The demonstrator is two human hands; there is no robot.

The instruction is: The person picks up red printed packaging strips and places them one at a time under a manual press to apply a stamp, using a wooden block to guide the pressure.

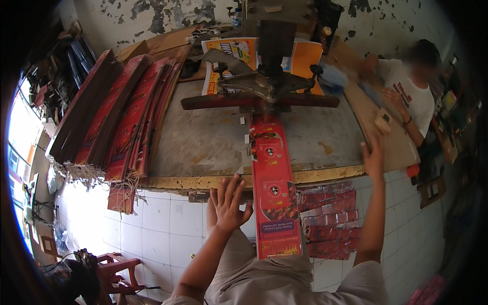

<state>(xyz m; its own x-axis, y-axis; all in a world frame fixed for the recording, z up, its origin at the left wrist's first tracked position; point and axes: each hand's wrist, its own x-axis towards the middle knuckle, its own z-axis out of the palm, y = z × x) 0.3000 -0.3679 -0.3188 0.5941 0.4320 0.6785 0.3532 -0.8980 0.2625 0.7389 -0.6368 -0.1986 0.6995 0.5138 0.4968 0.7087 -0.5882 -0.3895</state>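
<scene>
A long red printed strip (274,178) lies lengthwise on the tabletop (190,142), its far end under the dark metal press (267,84) and its near end overhanging the front edge above the person's lap. The press's wide crossbar (213,101) spans above the tabletop and blocks the view of the strip's far end. The hands are well apart, fingers spread and gripping nothing: the left hand (230,203) is at the front edge, just left of the strip, though contact with the edge cannot be told; the right hand (374,155), slightly blurred, is near the tabletop's right end.

Stacked red strips (134,119) with white strings crowd the left side. Behind the press are colourful printed sheets (307,56). To the right, a wooden block (383,122) rests on brown board (366,104), beside a co-worker (410,94) in white. Below, red bundles (333,218) lie on the tiled floor (168,218), with a red stool (119,269) at lower left.
</scene>
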